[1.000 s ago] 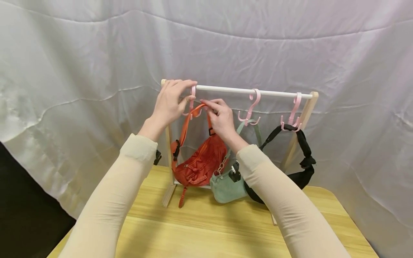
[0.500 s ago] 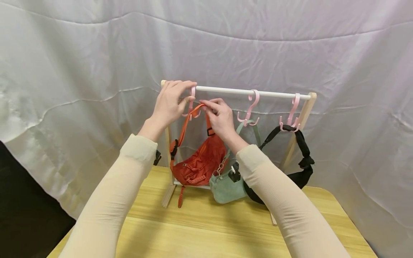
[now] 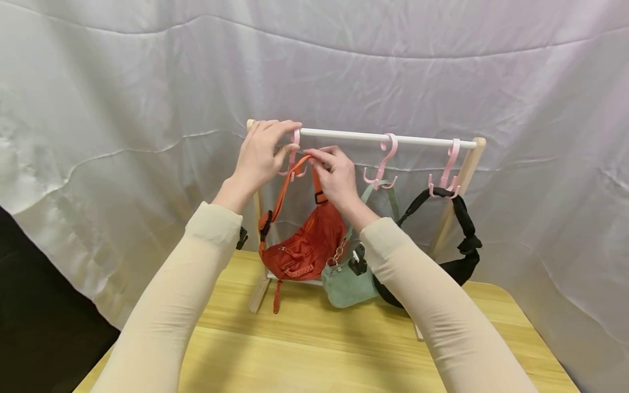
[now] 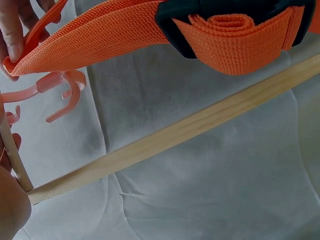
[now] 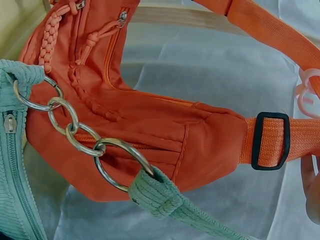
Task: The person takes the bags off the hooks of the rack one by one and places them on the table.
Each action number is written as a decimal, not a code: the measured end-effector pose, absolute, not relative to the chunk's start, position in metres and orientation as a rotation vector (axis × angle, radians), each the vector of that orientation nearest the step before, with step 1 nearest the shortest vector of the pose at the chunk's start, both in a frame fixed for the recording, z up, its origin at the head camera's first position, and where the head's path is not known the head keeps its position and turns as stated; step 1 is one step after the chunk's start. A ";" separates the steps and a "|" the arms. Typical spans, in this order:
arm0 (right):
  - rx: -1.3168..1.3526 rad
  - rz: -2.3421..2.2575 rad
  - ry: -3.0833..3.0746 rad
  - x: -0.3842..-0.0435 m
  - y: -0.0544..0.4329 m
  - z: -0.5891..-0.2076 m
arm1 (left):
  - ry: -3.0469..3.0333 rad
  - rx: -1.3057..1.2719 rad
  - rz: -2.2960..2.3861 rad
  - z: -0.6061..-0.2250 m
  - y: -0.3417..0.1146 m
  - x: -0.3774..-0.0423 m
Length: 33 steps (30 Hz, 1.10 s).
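Observation:
In the head view, my left hand (image 3: 262, 150) reaches over the rack's left end and pinches the top of a pink hook (image 3: 296, 136) between fingers and thumb. My right hand (image 3: 338, 177) pinches the top of an orange strap (image 3: 283, 191) just right of that hook. The strap belongs to a red-orange waist bag (image 3: 312, 245), which hangs below the hands. In the left wrist view, the strap (image 4: 115, 40) passes close over the hook's prongs (image 4: 70, 95). A black slider (image 5: 257, 142) sits on the strap in the right wrist view.
A mint-green bag (image 3: 346, 286) and a black bag (image 3: 457, 270) hang from two more pink hooks to the right. The white bar (image 3: 344, 134) runs between wooden posts on a wooden table (image 3: 295, 349). The green bag's chain (image 5: 72, 132) overlaps the red-orange bag.
Both hands stay where they were. A patch of orange strap that showed at the hook's prongs is no longer seen there in the head view.

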State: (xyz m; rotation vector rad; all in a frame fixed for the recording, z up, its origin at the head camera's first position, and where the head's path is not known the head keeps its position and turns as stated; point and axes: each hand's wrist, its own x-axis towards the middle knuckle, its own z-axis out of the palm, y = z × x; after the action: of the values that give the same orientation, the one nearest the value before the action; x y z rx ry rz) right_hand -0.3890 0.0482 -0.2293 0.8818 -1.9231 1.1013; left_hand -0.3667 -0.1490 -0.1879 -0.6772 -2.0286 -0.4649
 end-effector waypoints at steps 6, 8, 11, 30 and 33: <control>0.885 1.102 -1.927 -0.387 0.047 -0.228 | -2.051 -0.657 -0.452 -0.186 -0.149 -0.364; 0.891 1.104 -1.923 -0.386 0.046 -0.228 | -2.052 -0.655 -0.452 -0.186 -0.149 -0.364; 0.900 1.106 -1.918 -0.386 0.045 -0.228 | -2.048 -0.659 -0.450 -0.186 -0.149 -0.364; 0.919 1.108 -1.889 -0.383 0.037 -0.231 | -2.038 -0.663 -0.436 -0.187 -0.150 -0.364; 0.929 1.096 -1.888 -0.382 0.036 -0.232 | -2.042 -0.658 -0.435 -0.187 -0.150 -0.362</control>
State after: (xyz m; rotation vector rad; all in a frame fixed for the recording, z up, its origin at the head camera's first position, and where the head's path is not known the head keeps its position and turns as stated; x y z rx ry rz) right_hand -0.3824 0.0356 -0.2316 0.9294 -1.8880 1.0963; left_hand -0.3621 -0.1500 -0.1875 -0.6583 -2.0419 -0.4350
